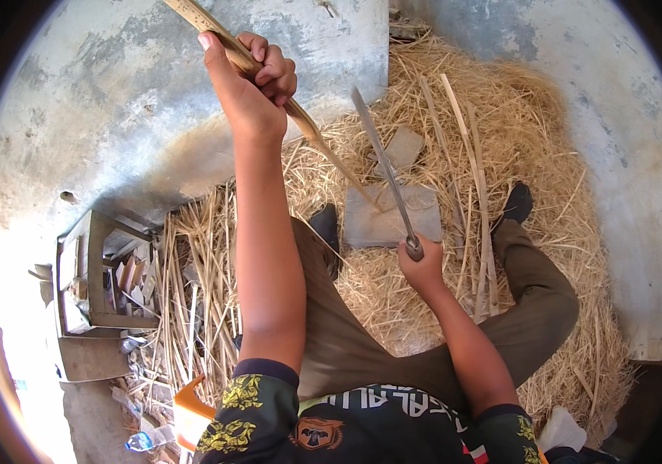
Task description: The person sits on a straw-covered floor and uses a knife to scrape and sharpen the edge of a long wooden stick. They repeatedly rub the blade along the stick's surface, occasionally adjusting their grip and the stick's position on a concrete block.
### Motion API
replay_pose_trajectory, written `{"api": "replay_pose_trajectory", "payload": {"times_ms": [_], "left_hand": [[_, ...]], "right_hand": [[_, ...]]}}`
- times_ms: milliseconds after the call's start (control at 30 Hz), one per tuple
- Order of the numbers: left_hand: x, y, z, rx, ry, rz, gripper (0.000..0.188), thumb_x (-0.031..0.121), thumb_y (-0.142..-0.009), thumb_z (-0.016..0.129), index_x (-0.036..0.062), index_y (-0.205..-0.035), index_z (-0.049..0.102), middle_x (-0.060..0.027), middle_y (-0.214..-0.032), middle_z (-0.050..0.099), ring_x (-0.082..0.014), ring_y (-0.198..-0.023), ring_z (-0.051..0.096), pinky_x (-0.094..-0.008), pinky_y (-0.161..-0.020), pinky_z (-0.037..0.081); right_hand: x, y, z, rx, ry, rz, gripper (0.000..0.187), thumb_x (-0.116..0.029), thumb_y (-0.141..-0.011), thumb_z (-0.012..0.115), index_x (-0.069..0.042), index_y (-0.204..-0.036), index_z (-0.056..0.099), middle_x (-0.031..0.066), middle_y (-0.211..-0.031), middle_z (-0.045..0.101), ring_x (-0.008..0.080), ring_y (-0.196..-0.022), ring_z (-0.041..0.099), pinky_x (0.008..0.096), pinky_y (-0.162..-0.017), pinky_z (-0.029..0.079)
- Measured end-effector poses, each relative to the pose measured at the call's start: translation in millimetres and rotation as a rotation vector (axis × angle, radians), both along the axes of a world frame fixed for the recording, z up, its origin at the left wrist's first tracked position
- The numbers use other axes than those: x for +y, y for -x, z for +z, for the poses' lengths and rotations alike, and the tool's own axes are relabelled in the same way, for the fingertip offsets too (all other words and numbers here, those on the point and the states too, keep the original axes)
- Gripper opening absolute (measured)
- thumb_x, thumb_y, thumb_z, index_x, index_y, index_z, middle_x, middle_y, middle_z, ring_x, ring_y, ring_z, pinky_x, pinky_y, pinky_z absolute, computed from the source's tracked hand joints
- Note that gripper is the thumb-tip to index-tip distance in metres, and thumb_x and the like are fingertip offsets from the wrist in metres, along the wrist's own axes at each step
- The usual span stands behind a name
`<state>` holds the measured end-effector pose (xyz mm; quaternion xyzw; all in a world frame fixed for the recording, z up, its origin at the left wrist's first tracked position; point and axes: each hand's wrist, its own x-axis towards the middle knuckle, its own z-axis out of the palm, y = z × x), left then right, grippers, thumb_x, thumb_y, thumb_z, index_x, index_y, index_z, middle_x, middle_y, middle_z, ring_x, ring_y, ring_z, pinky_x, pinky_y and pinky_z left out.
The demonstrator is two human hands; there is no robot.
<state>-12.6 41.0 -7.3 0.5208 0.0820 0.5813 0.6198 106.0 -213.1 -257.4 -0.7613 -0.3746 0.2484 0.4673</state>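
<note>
While the left hand [254, 87] closes around the bamboo stick [304, 122], it slants lengthwise from upper left down to the grey block [362, 223] between 2 feet [324, 228]. Probably it is light and stiff, best held mid-length. The right hand [424, 267] tightly grips the long knife [387, 170], blade pointing forward-left.

left hand [257, 89] gripping bamboo pole [305, 122], right hand [424, 267] holding long knife [387, 168], pale shavings [528, 116] around gray slab [363, 226]
</note>
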Motion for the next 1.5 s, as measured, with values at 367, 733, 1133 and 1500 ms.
{"api": "replay_pose_trajectory", "payload": {"times_ms": [367,733,1133,1500], "left_hand": [[-11,-11,8,0.018,-0.002,-0.022,0.061,0.07,-0.099,0.035,0.0122,-0.078,0.038,0.0046,-0.055,0.024,-0.0087,-0.046,0.019,-0.0283,-0.043,0.016],[-2,-2,5,0.013,0.006,0.035,0.059,0.067,-0.1,0.034,0.0119,-0.078,0.038,0.0048,-0.055,0.025,-0.0089,-0.046,0.019,-0.0281,-0.043,0.016],[-5,-7,7,-0.009,-0.005,-0.01,0.059,0.066,-0.101,0.034,0.0119,-0.078,0.038,0.0042,-0.055,0.025,-0.0085,-0.046,0.019,-0.0278,-0.044,0.017],[-1,-4,2,-0.015,-0.006,0.02,0.057,0.065,-0.1,0.037,0.0118,-0.079,0.038,0.0048,-0.056,0.025,-0.0077,-0.047,0.019,-0.0277,-0.044,0.015]], "right_hand": [[-21,-33,-108,0.348,0.551,0.08,0.035,-0.027,-0.076,0.07,0.007,-0.085,0.069,0.0262,-0.08,0.069,0.0381,-0.067,0.069,0.0456,-0.067,0.055],[-1,-17,-20,-0.033,0.161,0.052,0.029,-0.018,-0.084,0.073,-0.002,-0.066,0.057,0.0033,-0.055,0.052,0.0154,-0.049,0.05,0.034,-0.05,0.039],[-44,-49,-140,-0.348,0.57,0.191,0.027,-0.022,-0.082,0.07,0.002,-0.074,0.06,0.0074,-0.062,0.058,0.0165,-0.058,0.059,0.0351,-0.061,0.05],[-24,-25,-59,0.821,0.532,-0.049,0.027,-0.019,-0.085,0.071,-0.001,-0.07,0.057,0.0075,-0.058,0.057,0.0179,-0.047,0.053,0.0352,-0.045,0.043]]}}
